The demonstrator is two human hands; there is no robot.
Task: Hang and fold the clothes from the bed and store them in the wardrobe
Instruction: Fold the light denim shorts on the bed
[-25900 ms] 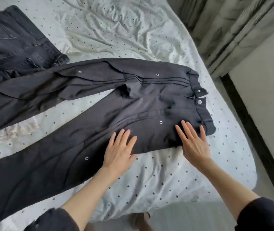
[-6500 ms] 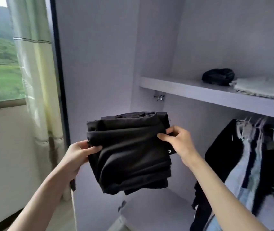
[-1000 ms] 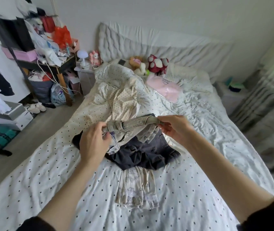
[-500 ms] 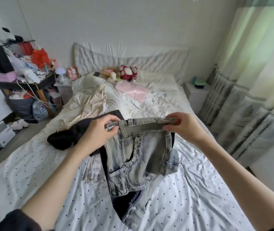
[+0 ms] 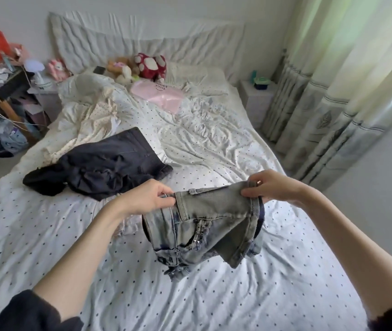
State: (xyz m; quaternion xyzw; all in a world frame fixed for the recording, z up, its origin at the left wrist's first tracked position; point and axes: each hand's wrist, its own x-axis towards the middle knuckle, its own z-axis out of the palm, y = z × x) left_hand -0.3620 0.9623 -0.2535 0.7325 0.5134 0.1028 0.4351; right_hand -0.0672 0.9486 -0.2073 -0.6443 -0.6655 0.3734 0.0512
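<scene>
Both forearms are bare, with dark, soft-looking sleeves [image 5: 30, 314] pushed up near the elbows; no rings or watch show on either wrist
</scene>
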